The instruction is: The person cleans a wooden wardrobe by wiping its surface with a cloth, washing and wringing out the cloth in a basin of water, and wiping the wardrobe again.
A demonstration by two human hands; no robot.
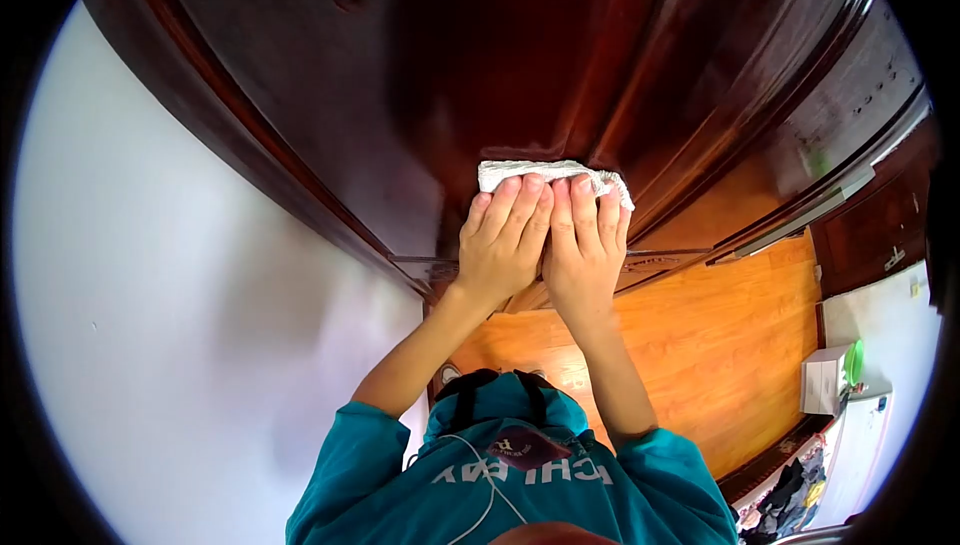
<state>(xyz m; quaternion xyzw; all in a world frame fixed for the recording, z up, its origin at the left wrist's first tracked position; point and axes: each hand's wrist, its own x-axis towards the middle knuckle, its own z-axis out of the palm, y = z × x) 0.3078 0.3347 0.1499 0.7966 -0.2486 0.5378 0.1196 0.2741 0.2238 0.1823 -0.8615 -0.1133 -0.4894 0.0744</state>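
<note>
A folded white cloth [540,171] lies pressed against the dark, glossy wooden door panel [510,75]. My left hand [508,235] holds the cloth's left part to the wood, fingers stretched over it and close together. Beside it, nearly touching, my right hand [584,245] holds the cloth's right part the same way. A loose, bunched edge of the cloth sticks out past the right fingers. Both palms face the panel, and the cloth beneath the fingers is hidden.
A pale wall [180,305] runs along the left. Orange-brown wooden floor [710,345] stretches below and right. Further off stand a white box [822,381], a green round item [853,362] and a pile of clothes [790,495]. A white cable [490,485] hangs over my shirt.
</note>
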